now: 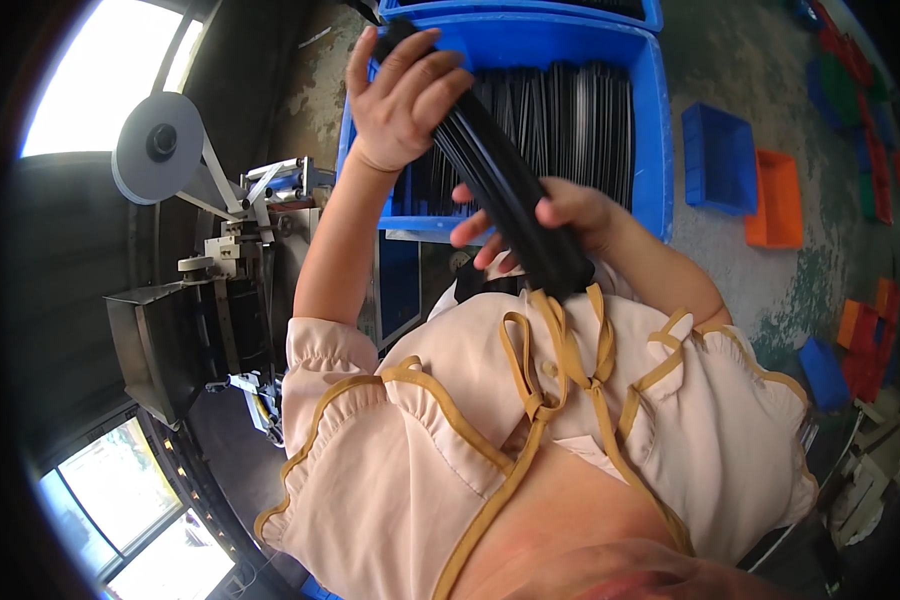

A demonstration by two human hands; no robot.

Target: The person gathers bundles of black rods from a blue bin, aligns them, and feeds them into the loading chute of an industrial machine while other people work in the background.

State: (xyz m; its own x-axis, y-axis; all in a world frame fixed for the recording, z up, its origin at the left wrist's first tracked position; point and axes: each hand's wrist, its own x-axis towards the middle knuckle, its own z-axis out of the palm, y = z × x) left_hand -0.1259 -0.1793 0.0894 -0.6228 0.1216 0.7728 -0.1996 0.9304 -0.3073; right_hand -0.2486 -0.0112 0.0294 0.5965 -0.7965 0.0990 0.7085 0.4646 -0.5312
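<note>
A bundle of long, thin black strips [495,161] slants across in front of my chest, over the near part of a blue plastic crate [656,142]. My left hand [405,101] is wrapped around the bundle's upper end. Lower down, my right hand [562,217] supports it, the thumb on one side and the spread fingers on the other. The bundle's lower end is blurred and comes close to the tied cords [562,360] of my blouse. Inside the crate, many similar black strips [562,127] stand packed side by side, partly hidden behind my hands and the bundle.
Left stands a machine [229,262] with a large reel of pale tape [154,146]. A second blue crate [525,15] adjoins the first at the top. On the floor to the right lie a blue bin [716,157] and an orange bin [776,199], with several coloured bins beyond.
</note>
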